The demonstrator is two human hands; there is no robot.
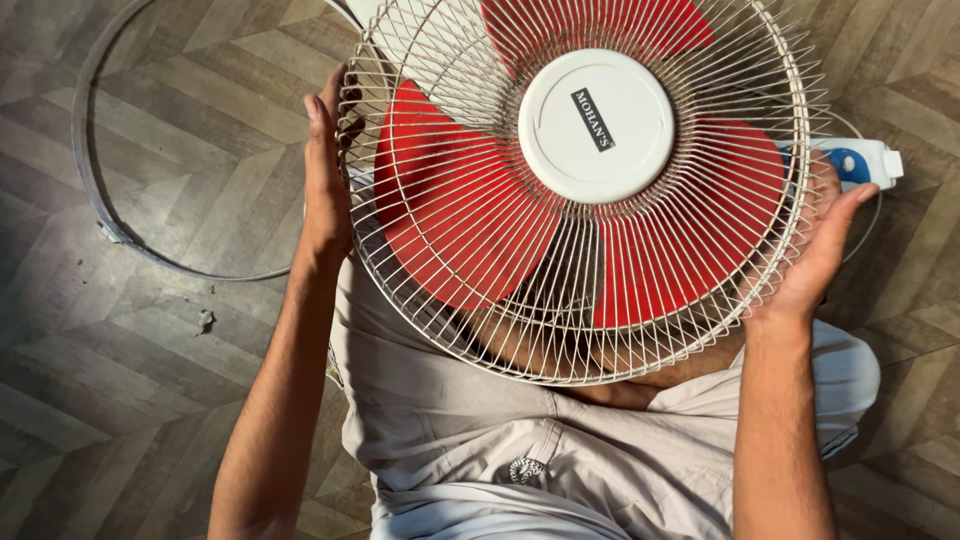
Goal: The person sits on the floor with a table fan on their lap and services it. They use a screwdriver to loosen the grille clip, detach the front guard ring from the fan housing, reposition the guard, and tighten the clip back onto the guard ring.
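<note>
A round white wire fan guard (480, 330) with a white centre cap (596, 125) lies over red fan blades (450, 200), above my lap. My left hand (325, 170) presses flat against the guard's left rim, fingers pointing up. On the right rim, my right hand (820, 245) cups the edge with fingers curled around it. Both hands hold the guard between them.
A grey metal ring (100, 215) lies on the wooden herringbone floor at the left. The fan's white base with a blue knob (850, 163) shows behind the right rim. A small scrap (206, 320) lies on the floor. My light shorts (450, 440) fill the lower middle.
</note>
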